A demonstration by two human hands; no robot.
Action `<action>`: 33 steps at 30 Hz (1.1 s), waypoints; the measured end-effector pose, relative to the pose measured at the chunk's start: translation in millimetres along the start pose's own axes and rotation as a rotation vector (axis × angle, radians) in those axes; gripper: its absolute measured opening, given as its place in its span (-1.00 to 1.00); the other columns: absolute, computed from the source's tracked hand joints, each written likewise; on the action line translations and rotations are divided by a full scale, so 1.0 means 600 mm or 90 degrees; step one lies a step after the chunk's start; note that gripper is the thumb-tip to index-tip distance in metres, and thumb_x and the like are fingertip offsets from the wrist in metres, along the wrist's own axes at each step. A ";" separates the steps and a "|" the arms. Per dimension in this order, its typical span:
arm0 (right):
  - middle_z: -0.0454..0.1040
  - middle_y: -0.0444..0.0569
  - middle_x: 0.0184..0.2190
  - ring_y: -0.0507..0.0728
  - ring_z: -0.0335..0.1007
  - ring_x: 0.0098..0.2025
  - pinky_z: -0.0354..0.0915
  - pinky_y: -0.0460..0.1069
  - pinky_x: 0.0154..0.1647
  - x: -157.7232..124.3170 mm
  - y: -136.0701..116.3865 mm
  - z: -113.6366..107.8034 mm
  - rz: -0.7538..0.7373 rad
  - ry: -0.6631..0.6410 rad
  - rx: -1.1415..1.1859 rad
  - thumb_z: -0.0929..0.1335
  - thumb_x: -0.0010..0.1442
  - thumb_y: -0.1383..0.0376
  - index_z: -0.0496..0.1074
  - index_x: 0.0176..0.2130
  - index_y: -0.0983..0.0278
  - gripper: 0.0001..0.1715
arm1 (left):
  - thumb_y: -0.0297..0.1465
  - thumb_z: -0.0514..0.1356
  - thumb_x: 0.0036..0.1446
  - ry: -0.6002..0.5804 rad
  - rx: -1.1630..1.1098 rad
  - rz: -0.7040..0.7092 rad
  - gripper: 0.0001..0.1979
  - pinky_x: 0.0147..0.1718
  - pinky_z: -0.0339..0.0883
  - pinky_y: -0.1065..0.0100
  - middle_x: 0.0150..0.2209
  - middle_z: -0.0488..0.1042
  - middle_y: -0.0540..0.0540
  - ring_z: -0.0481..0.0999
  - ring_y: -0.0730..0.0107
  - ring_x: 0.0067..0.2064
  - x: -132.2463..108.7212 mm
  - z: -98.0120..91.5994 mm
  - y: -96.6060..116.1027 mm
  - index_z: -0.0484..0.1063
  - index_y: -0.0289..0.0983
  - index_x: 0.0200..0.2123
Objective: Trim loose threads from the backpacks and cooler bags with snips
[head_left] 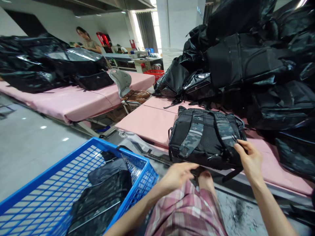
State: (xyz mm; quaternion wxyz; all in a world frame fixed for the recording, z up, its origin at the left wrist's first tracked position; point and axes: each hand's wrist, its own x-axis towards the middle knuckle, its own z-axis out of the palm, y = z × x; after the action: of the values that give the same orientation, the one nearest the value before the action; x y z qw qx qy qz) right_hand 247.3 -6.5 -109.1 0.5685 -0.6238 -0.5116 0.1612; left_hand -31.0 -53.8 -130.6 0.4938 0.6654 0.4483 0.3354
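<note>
A black backpack (pixel 208 144) lies on the pink-covered table with its back panel up. Its two grey camouflage shoulder straps (pixel 194 134) face me. My right hand (pixel 249 157) is closed in a pinch at the right strap. Between its thumb and fingers is a small dark pointed thing, too small to name. In front of the bag's lower edge hovers my left hand (pixel 179 175), fingers stretched to the right and holding nothing; it is slightly blurred.
At lower left stands a blue plastic basket (pixel 92 142) holding dark bags (pixel 105 193). More black backpacks (pixel 246 62) are heaped behind and right of mine. Across the aisle are a grey chair (pixel 120 80), another pink table (pixel 81 101) with bags, and a person (pixel 88 42).
</note>
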 end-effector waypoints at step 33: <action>0.41 -0.10 -0.46 0.03 0.31 -0.47 0.26 -0.06 -0.40 -0.046 0.073 -0.101 0.032 0.020 -0.164 0.36 -0.01 0.03 0.40 -0.13 0.31 -0.48 | -0.20 0.32 -0.16 0.092 -0.520 -0.242 -0.66 -0.37 0.44 0.36 -0.34 0.53 -0.15 0.53 0.24 -0.30 0.074 -0.010 -0.016 0.49 -0.31 -0.33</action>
State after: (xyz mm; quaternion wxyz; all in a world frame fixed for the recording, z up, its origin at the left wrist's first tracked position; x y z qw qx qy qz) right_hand 302.8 -54.9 -139.7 0.4870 -0.7069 -0.5033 0.0987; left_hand -22.3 -9.7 -138.3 0.7356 0.2972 0.4269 0.4340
